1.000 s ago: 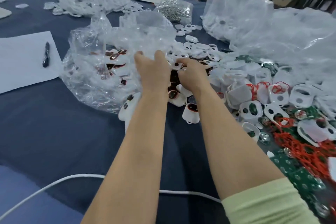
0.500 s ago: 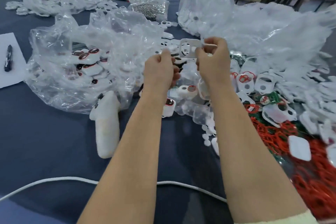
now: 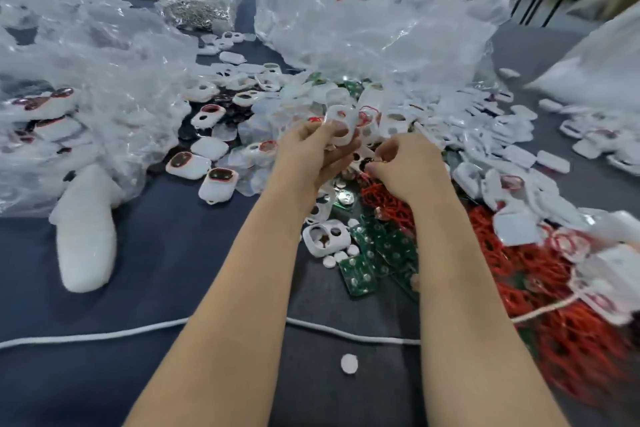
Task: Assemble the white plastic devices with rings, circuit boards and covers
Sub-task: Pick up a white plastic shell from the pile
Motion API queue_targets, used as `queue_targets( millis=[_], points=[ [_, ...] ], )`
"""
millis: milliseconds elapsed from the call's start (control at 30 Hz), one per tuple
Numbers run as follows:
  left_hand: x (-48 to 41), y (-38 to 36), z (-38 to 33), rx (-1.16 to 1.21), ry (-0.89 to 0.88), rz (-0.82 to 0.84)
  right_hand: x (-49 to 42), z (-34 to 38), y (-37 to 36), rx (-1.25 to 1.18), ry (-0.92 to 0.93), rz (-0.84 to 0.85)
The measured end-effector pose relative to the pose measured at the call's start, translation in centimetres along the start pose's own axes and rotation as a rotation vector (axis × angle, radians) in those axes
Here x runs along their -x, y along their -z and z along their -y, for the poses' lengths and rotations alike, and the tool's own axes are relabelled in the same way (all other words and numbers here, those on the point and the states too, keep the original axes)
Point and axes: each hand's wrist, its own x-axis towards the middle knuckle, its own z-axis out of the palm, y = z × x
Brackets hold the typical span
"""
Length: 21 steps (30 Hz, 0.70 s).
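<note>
My left hand [image 3: 311, 152] grips a white plastic shell [image 3: 341, 125] with cut-out holes, held up above the pile. My right hand [image 3: 405, 166] is lowered just to its right, fingers curled and pinching a small dark part [image 3: 372, 161] at the edge of the heap of red rings [image 3: 388, 201]. Green circuit boards [image 3: 377, 253] lie below my hands beside another white shell [image 3: 325, 237]. Assembled white devices [image 3: 218, 184] with dark windows lie to the left. White covers [image 3: 519, 156] are scattered to the right.
A big clear plastic bag [image 3: 86, 87] of finished devices fills the left. More bags [image 3: 363, 21] stand behind. A white foam piece [image 3: 85, 236] lies at left. A white cord [image 3: 104, 334] crosses the dark table near me, with a small white disc [image 3: 349, 363] beside it.
The white shell has passed from my right hand to my left. My right hand has dropped to the red rings. The view has shifted right and closer to the parts pile.
</note>
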Motion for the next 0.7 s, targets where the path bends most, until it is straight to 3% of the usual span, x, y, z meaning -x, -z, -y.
queue_targets(
  millis=[100, 200, 300, 433, 700],
  points=[
    [-0.3, 0.6, 0.2, 0.038, -0.015, -0.024, 0.2, 0.0, -0.7, 0.033, -0.007, 0.038],
    [-0.5, 0.8, 0.4, 0.032, -0.052, -0.047, -0.1, 0.2, -0.4, -0.165, 0.01, -0.092],
    [-0.7, 0.7, 0.7, 0.019, -0.067, -0.07, 0.1, 0.8, -0.1, -0.513, 0.024, -0.17],
    [-1.1, 0.8, 0.9, -0.065, -0.1, -0.097, 0.2, 2.0, -0.6, -1.128, -0.085, -0.041],
    [-0.9, 0.3, 1.4, -0.304, -0.328, -0.153, 0.7, 3.4, -2.5, -0.863, 0.042, -0.299]
  ],
)
